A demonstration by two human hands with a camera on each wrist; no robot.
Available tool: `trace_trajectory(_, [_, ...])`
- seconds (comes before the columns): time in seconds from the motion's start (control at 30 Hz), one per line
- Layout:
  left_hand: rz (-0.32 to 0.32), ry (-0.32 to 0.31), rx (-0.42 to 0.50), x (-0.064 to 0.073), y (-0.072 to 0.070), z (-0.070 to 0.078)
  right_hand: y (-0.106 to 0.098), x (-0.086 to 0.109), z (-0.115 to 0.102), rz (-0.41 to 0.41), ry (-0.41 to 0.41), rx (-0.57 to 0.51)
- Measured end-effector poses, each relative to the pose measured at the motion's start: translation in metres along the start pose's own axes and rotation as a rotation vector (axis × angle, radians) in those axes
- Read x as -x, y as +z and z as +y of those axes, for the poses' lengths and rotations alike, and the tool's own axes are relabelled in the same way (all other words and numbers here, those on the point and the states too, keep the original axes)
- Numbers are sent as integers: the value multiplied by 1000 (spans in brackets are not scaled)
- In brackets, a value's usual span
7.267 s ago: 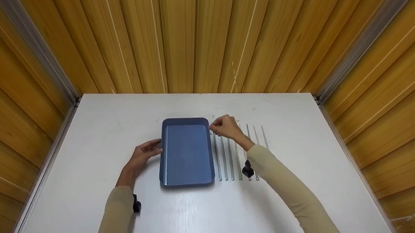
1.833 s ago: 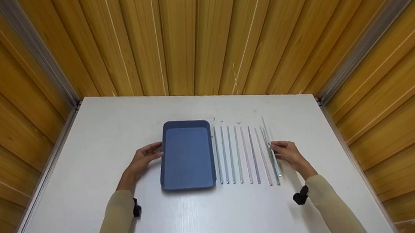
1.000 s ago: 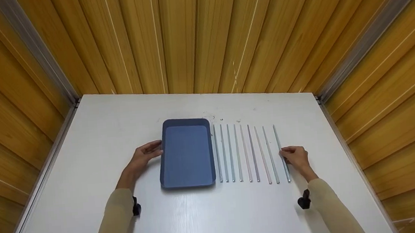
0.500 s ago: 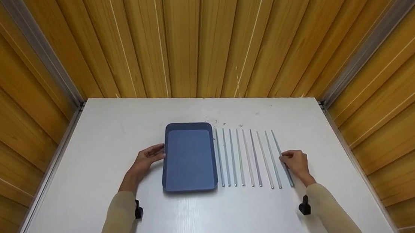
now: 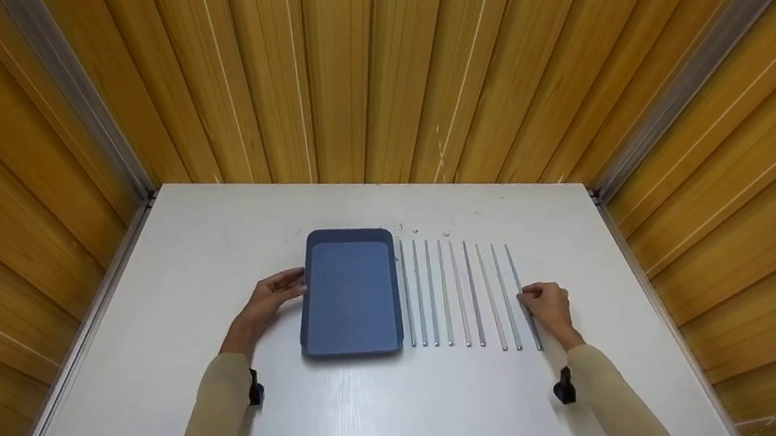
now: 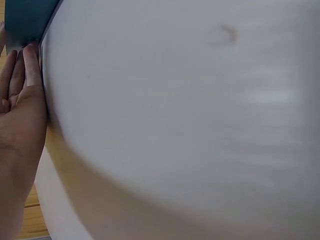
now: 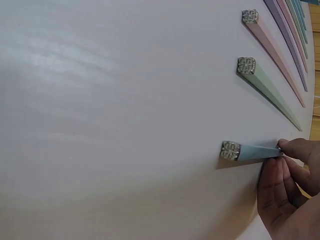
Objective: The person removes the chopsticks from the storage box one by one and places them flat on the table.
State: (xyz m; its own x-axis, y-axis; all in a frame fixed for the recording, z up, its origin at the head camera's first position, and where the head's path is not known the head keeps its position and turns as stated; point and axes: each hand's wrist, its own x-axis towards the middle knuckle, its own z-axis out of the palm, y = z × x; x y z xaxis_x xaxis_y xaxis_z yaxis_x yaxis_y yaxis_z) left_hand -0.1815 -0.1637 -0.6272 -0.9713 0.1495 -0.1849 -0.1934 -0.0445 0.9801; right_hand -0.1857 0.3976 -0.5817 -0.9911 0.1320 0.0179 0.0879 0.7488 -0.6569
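My right hand (image 5: 550, 305) pinches a light blue chopstick (image 5: 513, 270) between thumb and fingertips at the right end of a row of chopsticks. In the right wrist view, its patterned silver end cap (image 7: 230, 150) points away from the hand, close over the table. Beside it lie a green chopstick (image 7: 270, 94) and a pink chopstick (image 7: 275, 50), with purple, green and blue ones farther along. At the left, my left hand (image 5: 262, 310) rests its nearly straight fingers against the left side of a blue rectangular tray (image 5: 349, 298). The left wrist view shows those fingers (image 6: 32, 67) at the tray's wall.
Several chopsticks lie side by side between the tray and my right hand, on a white table (image 5: 349, 418). Small dark specks (image 5: 416, 231) dot the surface behind them. Yellow wood-patterned walls (image 5: 340, 74) enclose the table's back and sides.
A chopstick that lay in the tray earlier is gone from it. My right hand has brought a raised chopstick down at the row's right end, then shifted it slightly left. My left hand stays put.
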Motion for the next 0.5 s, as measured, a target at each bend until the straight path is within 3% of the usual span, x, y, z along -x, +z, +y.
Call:
trace_trajectory(0.4, [-26, -5, -3, -7, -3, 5, -23, -7, -7, -30, 2, -23])
trace_trajectory(0.5, [-7, 2, -32, -5, -4, 14, -31, -10, -12, -34, -61, -16])
